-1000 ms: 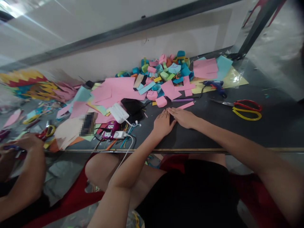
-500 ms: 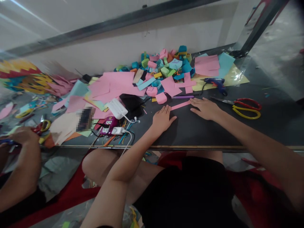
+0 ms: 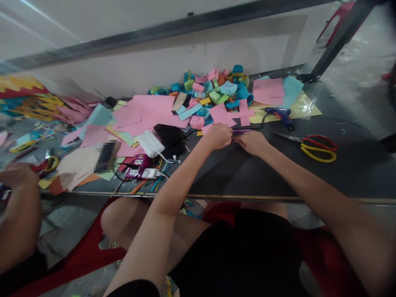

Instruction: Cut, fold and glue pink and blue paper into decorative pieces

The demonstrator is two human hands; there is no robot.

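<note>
Pink paper strip (image 3: 232,134) barely shows between left hand (image 3: 218,136) and right hand (image 3: 252,142), fingers of both curled and pinching it just above the dark surface (image 3: 278,173), no readable writing, paper pile (image 3: 213,93) behind, scissors (image 3: 315,145) well right, bare room toward near edge.

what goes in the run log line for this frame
left hand: closed beside right | right hand: closed, near purple strip | held item: hidden | scissors: lying right, untouched

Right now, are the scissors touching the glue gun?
Apart. The head view shows bare dark table between the scissors, right of the right hand, and the glue gun farther back.
</note>
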